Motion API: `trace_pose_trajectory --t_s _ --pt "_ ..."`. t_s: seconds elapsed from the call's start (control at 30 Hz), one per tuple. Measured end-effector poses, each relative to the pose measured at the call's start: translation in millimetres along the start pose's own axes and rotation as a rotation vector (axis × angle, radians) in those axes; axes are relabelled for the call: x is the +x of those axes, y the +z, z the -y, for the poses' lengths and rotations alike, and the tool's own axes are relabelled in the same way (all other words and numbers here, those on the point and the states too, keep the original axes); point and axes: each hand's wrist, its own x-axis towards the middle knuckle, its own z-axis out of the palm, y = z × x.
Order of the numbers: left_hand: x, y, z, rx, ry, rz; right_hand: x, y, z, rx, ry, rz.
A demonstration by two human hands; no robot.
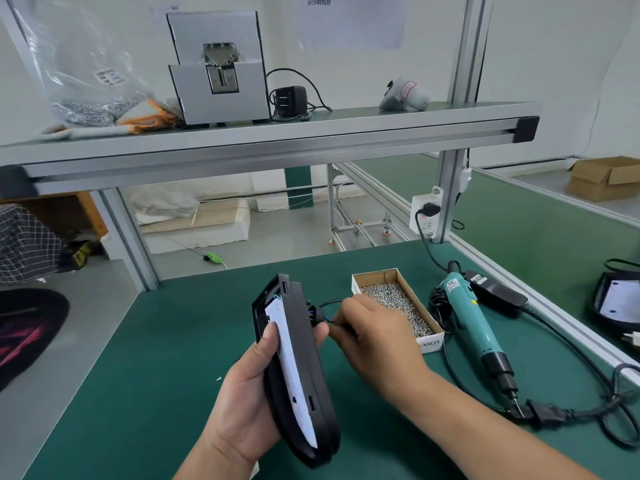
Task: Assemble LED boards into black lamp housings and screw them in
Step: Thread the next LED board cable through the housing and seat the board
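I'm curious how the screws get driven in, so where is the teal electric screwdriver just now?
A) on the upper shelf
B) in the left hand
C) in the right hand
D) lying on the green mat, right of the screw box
D: the teal electric screwdriver lies on the green mat right of the screw box; the left hand holds the black lamp housing, the right hand pinches its cable.

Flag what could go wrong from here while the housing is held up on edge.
1. The left hand holds the black lamp housing on edge above the mat, thumb on the LED board; if unscrewed, the board may slide out.
2. The right hand pinches the cable at the housing's side; a hard tug could strain its wires.
3. That hand works beside the open screw box and could spill it.
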Motion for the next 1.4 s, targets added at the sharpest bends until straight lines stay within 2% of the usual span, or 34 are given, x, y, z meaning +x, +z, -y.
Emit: trace_pose_trajectory --t_s 0.37,0.67,0.87,1.17,1.4 --pt "-0.9 0.6 0.3 0.051 0.004 0.002 -2.9 1.4 -2.8 -0.045 -0.036 0.033" --pt "1.0 1.1 7.0 0.146 0.030 0.019 -2.0 0.1 -1.4 0.038 -0.057 0.062" --pt "2.6 2.1 9.7 0.167 0.012 -0.059 -1.8 -0.4 2.1 0.066 -0.084 0.079" --pt "1.9 6.8 7.2 0.159 -0.014 -0.135 -4.1 3.3 -7.2 0.046 -0.012 0.197" --pt "2.5 10.3 8.6 0.103 -0.020 -0.137 -4.5 0.2 -12.9 0.063 -0.004 0.218"
